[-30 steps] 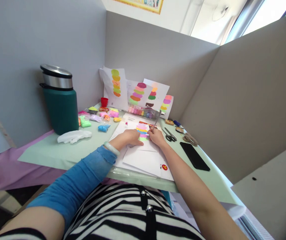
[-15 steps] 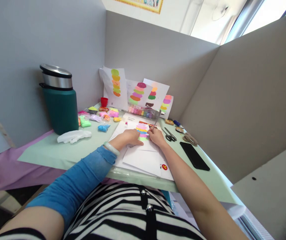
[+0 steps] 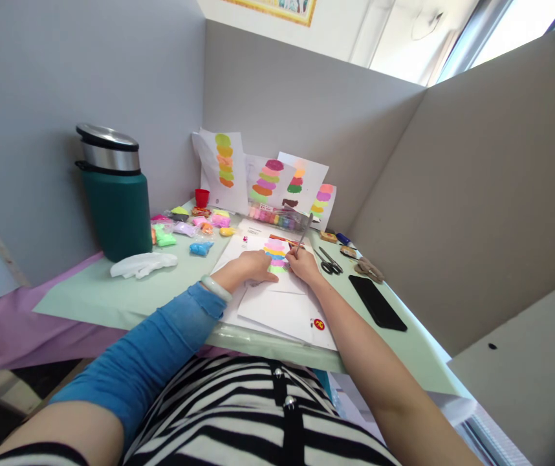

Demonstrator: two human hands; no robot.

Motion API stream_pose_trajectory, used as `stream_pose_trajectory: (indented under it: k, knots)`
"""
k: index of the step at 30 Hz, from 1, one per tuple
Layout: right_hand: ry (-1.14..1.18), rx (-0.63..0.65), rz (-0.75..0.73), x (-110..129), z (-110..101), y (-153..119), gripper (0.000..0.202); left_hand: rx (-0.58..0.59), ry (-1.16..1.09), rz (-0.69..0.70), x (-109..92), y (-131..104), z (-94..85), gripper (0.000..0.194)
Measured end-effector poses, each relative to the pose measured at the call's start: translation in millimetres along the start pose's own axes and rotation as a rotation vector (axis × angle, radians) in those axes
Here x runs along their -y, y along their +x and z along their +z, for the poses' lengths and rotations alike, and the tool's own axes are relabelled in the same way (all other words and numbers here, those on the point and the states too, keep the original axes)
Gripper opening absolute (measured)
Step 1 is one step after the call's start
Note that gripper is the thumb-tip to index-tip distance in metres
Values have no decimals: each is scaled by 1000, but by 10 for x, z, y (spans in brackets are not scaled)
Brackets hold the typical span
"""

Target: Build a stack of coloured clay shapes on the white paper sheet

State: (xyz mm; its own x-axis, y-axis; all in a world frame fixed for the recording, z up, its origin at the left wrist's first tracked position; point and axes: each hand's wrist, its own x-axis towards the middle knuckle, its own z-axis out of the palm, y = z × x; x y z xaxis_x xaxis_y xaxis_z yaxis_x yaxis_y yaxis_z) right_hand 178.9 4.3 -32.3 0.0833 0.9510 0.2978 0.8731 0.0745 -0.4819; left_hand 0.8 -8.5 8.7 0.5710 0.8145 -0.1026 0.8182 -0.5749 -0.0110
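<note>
A sheet of white paper (image 3: 288,283) lies on a stack of papers, bearing pink, yellow, blue and green bands of a coloured picture (image 3: 275,248). On its left side rests my left hand (image 3: 257,265), fingers stretched out and pressing the sheet flat. My right hand (image 3: 301,264) is closed around a slim grey pen (image 3: 306,230), held upright and leaning right, beside the picture's right edge. The pen's tip is hidden by my fingers. Just beyond the hands lies a reddish-brown pencil (image 3: 280,239).
Left stands a green flask (image 3: 118,210) near a crumpled white tissue (image 3: 144,264) and several bagged clay pieces, one blue (image 3: 202,248). Painted sheets (image 3: 233,171) lean on the back partition above a marker set (image 3: 275,217). Right lie scissors (image 3: 330,263), a black phone (image 3: 377,303) and a hair clip (image 3: 369,269).
Almost nothing differs. Both hands keep their places on the paper, and the view has shifted very slightly.
</note>
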Motion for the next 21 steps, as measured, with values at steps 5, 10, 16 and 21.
stream_pose_trajectory:
  k: [5, 10, 16, 21]
  knots:
    - [-3, -2, -1, -2, 4, -1, 20, -6, 9, 9, 5, 9, 11, 60]
    - [-3, -6, 3, 10, -2, -2, 20, -6, 12, 13, 7, 9, 16, 60]
    - [0, 1, 0, 12, -3, -4, 19, -2, 10, 11, -2, -6, -1, 59]
    - [1, 5, -2, 19, -6, -8, 19, -2, 20, 21, 3, 2, 8, 62]
